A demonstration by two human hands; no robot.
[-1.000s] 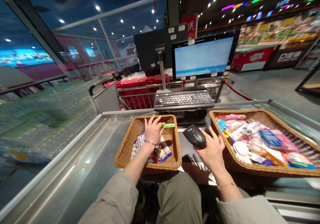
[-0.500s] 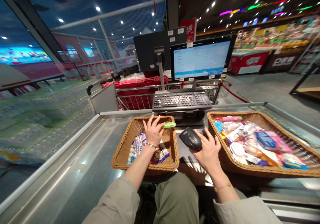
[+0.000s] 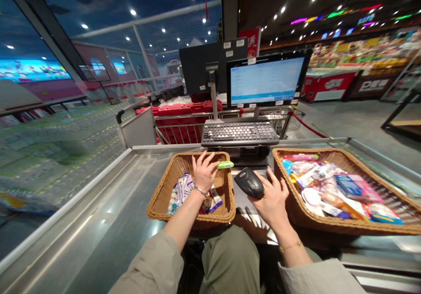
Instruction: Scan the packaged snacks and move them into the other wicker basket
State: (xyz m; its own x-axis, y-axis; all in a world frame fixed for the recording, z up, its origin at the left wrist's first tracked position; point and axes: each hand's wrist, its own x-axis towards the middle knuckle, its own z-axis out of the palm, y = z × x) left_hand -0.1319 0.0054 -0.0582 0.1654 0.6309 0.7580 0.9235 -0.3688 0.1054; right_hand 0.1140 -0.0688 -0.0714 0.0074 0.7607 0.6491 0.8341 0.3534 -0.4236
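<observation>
Above the smaller wicker basket point(image 3: 158, 197), my left hand point(image 3: 204, 173) pinches a slim green packet point(image 3: 225, 164) by its left end; a pale barcode-like label shows on it. Several wrapped snack sticks point(image 3: 184, 189) and small packets lie inside that basket, partly covered by my left forearm. Between the two baskets, my right hand point(image 3: 271, 197) is wrapped round a black barcode scanner point(image 3: 249, 182), its head turned left toward the green packet. A gap separates scanner and packet.
A larger wicker basket point(image 3: 329, 228) heaped with packaged goods stands on the right of the metal counter point(image 3: 121, 184). Behind the hands are a keyboard point(image 3: 240, 132) and a lit monitor point(image 3: 266, 81). A metal cart point(image 3: 177, 129) stands beyond the counter.
My left hand and the green packet have shifted very slightly right, the scanner slightly left, so they are a little closer. The lower part of the monitor's display has changed.
</observation>
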